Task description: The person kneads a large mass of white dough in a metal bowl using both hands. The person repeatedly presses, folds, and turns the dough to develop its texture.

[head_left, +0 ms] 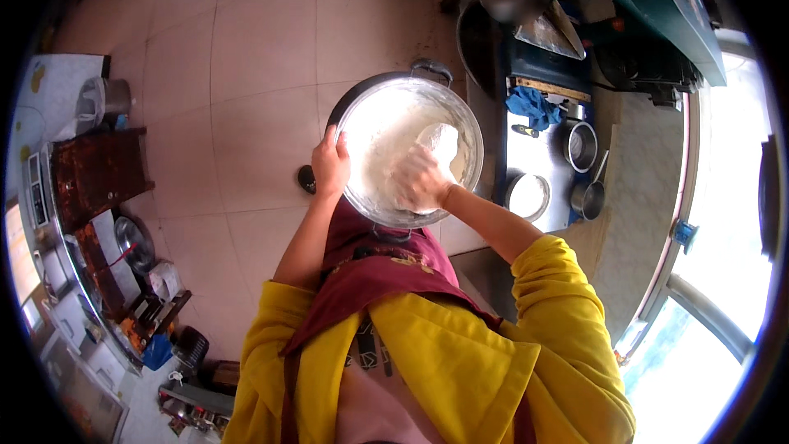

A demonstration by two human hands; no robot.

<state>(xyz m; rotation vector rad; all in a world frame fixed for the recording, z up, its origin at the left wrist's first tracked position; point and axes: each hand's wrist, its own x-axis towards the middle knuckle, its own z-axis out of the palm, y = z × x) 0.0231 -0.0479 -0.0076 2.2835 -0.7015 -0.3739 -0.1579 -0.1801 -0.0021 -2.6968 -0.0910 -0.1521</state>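
A wide metal pot (472, 119) with two dark loop handles is in front of my body, its inside coated with white flour. My left hand (330, 166) grips the pot's left rim, thumb over the edge. Inside the pot, my right hand (422, 179) is closed against a pale, floury lump of dough (441, 140), which shows beyond the fingers. Flour whitens the fingers of that hand, and its fingertips are partly hidden. The lower handle (392, 235) lies close to my dark red apron (386, 271).
On the right, a counter holds a blue cloth (534, 107), a metal pot (580, 146), a long-handled saucepan (588, 199) and a round bowl (528, 197). A metal lid or basin (134, 242) stands among cabinets on the left. Pinkish floor tiles (263, 41) lie beyond the pot.
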